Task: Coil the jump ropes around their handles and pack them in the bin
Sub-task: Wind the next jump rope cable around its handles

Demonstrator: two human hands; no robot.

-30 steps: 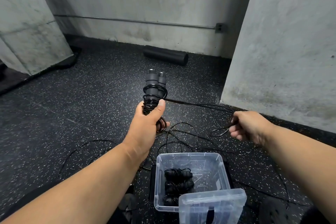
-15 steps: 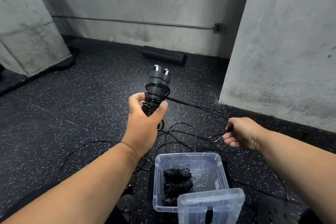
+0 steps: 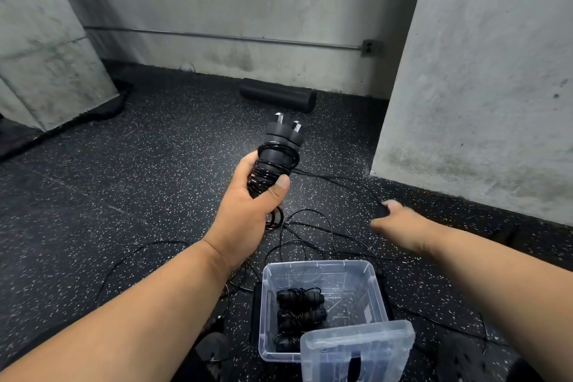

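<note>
— Jump rope handles [image 3: 280,149], where are they?
— Clamped in the left hand [image 3: 248,214], rope half wound, above the bin [image 3: 322,267].
— The right hand [image 3: 395,223]?
— Blurred; its grip cannot be told.

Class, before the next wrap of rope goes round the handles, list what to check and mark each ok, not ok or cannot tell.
1. Left hand grips the handles: ok.
2. Coils sit tight on the handles: ok.
3. Right hand holds the loose rope: cannot tell, blurred.
4. Rope on the floor free of tangles: not ok.
5. Bin open with room: ok.
6. Lid off: ok.
</note>
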